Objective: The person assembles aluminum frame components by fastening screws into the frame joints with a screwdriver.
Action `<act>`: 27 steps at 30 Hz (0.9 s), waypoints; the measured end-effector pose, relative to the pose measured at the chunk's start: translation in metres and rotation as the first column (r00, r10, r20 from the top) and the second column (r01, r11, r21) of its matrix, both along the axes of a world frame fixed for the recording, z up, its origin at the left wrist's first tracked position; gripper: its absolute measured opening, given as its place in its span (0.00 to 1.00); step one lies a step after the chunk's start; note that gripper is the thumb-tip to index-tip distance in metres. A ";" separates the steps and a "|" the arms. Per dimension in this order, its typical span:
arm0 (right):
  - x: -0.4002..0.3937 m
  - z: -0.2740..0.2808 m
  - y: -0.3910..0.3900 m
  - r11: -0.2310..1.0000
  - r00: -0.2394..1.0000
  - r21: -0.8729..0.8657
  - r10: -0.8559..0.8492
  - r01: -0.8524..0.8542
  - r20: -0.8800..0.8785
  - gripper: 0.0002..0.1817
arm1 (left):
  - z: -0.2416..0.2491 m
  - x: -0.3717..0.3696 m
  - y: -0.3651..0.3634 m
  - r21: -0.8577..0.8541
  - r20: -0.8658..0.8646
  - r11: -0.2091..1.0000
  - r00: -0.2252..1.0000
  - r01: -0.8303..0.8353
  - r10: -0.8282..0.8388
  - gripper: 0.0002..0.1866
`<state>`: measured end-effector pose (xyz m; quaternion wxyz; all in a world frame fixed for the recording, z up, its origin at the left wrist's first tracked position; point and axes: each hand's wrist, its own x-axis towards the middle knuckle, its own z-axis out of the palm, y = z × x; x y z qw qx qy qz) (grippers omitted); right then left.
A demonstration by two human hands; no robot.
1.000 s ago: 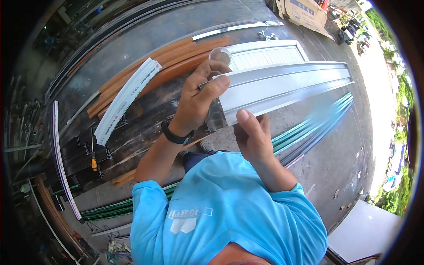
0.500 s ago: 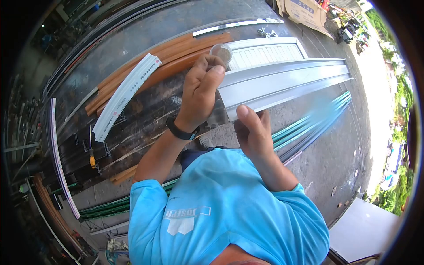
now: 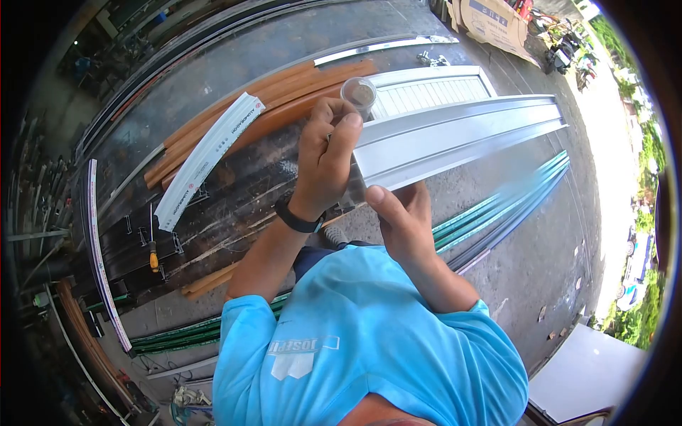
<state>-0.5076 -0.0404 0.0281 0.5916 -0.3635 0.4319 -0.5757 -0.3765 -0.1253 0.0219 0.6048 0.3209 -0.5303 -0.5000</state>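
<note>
Head view: I see my left hand pinching the rail end, right hand gripping beneath; next I'd judge steady alignment matters.

Near end of the aluminium profile (behind both hands)
</note>
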 end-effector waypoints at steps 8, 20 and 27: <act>-0.002 0.002 -0.003 1.000 0.999 0.011 -0.021 0.021 0.043 0.41 | -0.001 0.002 -0.009 0.038 -0.090 0.982 0.980 0.183 -0.179 0.10; -0.008 -0.012 0.006 0.998 0.998 -0.014 -0.069 0.069 -0.010 0.43 | -0.021 0.105 -0.031 0.036 0.176 0.992 0.976 0.124 -0.128 0.30; -0.022 -0.040 0.024 0.976 0.963 -0.071 -0.189 0.206 0.195 0.49 | -0.160 0.203 -0.005 0.398 0.322 0.907 0.947 -0.138 0.003 0.15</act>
